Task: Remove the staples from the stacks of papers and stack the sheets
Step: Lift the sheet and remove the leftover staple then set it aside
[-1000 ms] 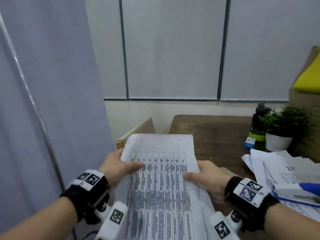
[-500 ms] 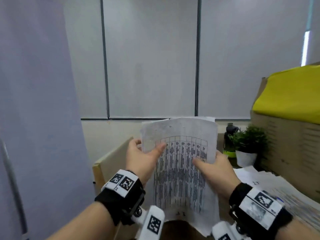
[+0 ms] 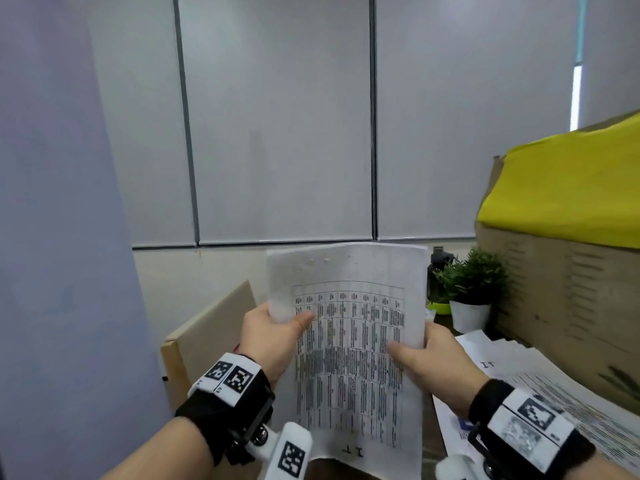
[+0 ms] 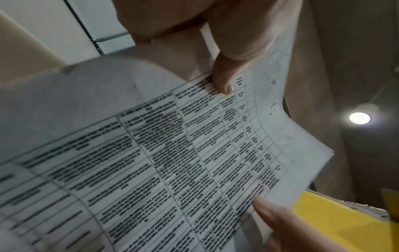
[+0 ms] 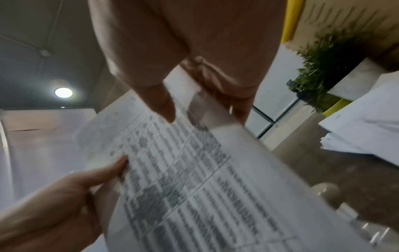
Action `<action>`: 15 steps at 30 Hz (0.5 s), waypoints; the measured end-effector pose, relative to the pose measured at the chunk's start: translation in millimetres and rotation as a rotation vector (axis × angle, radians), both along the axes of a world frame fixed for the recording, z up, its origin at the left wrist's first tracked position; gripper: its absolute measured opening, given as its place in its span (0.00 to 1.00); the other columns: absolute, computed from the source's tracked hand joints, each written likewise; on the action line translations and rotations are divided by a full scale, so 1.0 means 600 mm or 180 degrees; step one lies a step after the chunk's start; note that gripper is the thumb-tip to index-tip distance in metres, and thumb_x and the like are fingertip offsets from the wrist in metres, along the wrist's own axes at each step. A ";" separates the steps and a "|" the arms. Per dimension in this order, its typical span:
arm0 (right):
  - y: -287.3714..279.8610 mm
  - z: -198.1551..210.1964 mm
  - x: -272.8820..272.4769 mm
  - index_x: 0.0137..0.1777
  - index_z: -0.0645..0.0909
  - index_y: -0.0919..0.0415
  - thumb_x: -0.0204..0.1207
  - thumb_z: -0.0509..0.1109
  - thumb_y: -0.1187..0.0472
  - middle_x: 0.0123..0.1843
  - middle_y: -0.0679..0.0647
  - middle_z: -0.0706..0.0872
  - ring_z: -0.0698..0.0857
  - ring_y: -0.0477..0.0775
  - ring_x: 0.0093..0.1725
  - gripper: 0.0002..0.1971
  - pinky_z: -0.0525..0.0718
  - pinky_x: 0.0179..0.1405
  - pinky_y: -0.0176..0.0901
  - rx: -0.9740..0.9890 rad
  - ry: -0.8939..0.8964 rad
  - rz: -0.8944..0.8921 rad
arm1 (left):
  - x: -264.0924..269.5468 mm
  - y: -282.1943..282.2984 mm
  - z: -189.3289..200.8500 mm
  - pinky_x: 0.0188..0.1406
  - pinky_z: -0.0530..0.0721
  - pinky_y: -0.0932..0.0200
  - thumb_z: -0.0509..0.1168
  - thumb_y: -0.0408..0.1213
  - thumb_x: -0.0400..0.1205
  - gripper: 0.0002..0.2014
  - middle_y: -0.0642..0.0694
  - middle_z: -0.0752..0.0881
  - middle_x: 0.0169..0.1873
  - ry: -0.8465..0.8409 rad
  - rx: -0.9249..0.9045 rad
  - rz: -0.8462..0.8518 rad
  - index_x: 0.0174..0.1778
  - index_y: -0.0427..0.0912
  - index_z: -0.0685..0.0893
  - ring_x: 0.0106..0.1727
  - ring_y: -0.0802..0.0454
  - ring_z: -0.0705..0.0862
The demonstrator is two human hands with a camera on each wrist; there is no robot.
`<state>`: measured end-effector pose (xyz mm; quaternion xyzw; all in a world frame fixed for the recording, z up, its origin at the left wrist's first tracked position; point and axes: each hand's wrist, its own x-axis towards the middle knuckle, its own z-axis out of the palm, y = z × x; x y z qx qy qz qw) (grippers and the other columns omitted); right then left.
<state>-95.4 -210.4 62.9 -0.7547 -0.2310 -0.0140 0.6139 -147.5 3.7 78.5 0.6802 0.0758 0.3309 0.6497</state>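
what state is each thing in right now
printed sheets: held upright off the desk, slightly curved
left hand: pinches the sheets' left edge
right hand: grips the right edge
loose papers: lying spread on the desk
potted plant: standing upright
cardboard box: yellow sheet on top

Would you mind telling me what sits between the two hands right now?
The printed sheets, held upright: left hand pinches one edge, right hand the other. The head view shows it.

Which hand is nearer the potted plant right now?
Right. The right hand grips the sheets' right edge, just below and left of the plant. The left hand grips the left edge, with the paper between it and the plant.
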 end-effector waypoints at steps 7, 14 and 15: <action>-0.134 -0.035 0.119 0.73 0.72 0.56 0.77 0.65 0.51 0.71 0.55 0.77 0.79 0.56 0.68 0.25 0.78 0.65 0.42 -0.3352 0.0282 -0.1294 | 0.029 -0.015 0.007 0.47 0.84 0.55 0.75 0.27 0.76 0.08 0.44 0.91 0.39 -0.0019 -0.0028 0.0006 0.40 0.45 0.86 0.46 0.45 0.90; -0.207 -0.131 0.171 0.61 0.73 0.56 0.74 0.69 0.49 0.63 0.55 0.81 0.81 0.54 0.64 0.20 0.73 0.50 0.37 -0.3977 0.0762 -0.1297 | 0.049 -0.020 0.003 0.56 0.87 0.44 0.77 0.29 0.75 0.06 0.42 0.93 0.40 0.0035 -0.0004 -0.0058 0.43 0.42 0.88 0.47 0.43 0.91; -0.208 -0.134 0.172 0.56 0.72 0.55 0.73 0.70 0.50 0.61 0.54 0.82 0.82 0.55 0.62 0.16 0.74 0.50 0.37 -0.3978 0.0709 -0.1309 | 0.051 -0.020 0.001 0.56 0.87 0.44 0.76 0.29 0.75 0.06 0.42 0.93 0.41 0.0035 -0.0008 -0.0063 0.43 0.42 0.88 0.47 0.43 0.91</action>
